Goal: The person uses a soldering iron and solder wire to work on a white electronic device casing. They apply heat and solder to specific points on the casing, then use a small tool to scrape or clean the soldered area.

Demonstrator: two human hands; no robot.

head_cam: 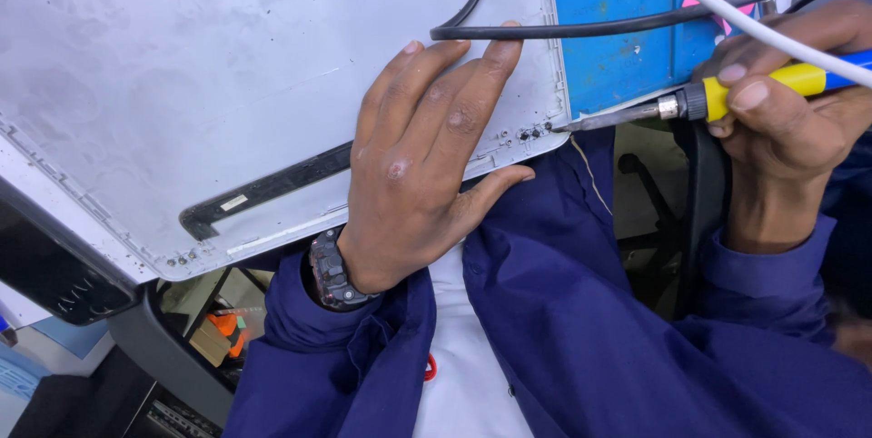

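My left hand (pixel 427 161) lies flat, fingers spread, on a grey metal laptop cover panel (pixel 182 84), pressing near its lower edge. My right hand (pixel 786 120) grips a soldering iron (pixel 727 93) with a yellow and blue handle. Its metal tip (pixel 590 120) points left and touches the panel's right corner beside small screw posts (pixel 529 133). A dark watch (pixel 331 270) sits on my left wrist.
A blue work mat (pixel 627 38) lies under the panel's right side. A black cable (pixel 636 22) and a white cable (pixel 727 15) cross above my hands. A black strip (pixel 263 191) runs along the panel's lower edge. Clutter sits below at left (pixel 218 333).
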